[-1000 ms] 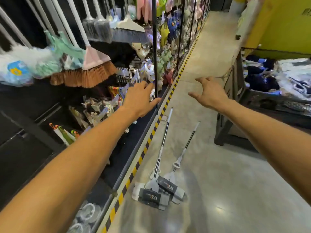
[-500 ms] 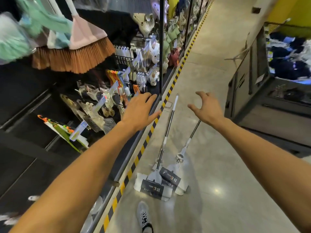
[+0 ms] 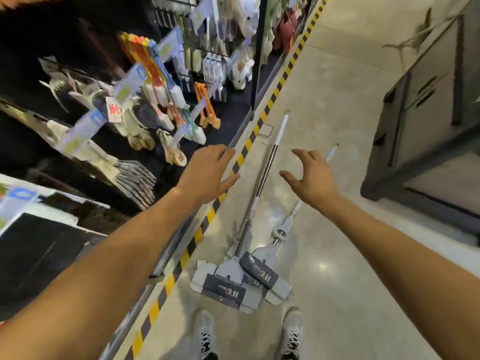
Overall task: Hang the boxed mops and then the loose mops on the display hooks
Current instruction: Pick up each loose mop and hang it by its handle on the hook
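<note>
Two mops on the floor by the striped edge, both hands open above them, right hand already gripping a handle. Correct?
Not quite. In the head view the right hand grips nothing; it hovers open above the two mops, like the left hand. They lie on the floor beside the striped edge.

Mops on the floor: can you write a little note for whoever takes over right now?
Left hand: open, holds nothing, above the striped floor edge.
Right hand: open, fingers spread, holds nothing, over the mop handles.
Two mops lie side by side on the floor in front of the shoes, heads overlapping, handles pointing away.
Done: cannot tell from this view.
Left: pick up both mops and hang them on the display hooks.
</note>
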